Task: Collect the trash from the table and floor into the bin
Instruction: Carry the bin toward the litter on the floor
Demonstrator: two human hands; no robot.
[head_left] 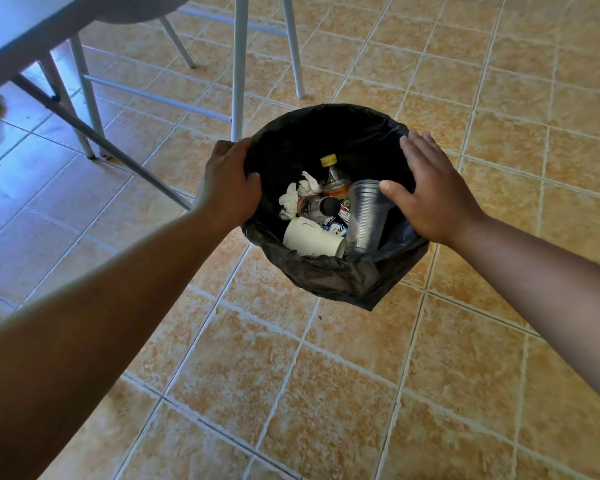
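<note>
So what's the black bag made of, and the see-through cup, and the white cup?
The black bag looks like thin plastic film, shiny and wrinkled. The see-through cup seems clear hard plastic, with fine ridges. The white cup looks matte, probably paper, but it could be plastic.

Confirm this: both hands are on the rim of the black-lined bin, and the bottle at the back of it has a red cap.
Wrong on the colour: the head view shows the bottle at the back has a yellow cap, not red. The left hand and right hand are on the rim of the black-lined bin.
</note>
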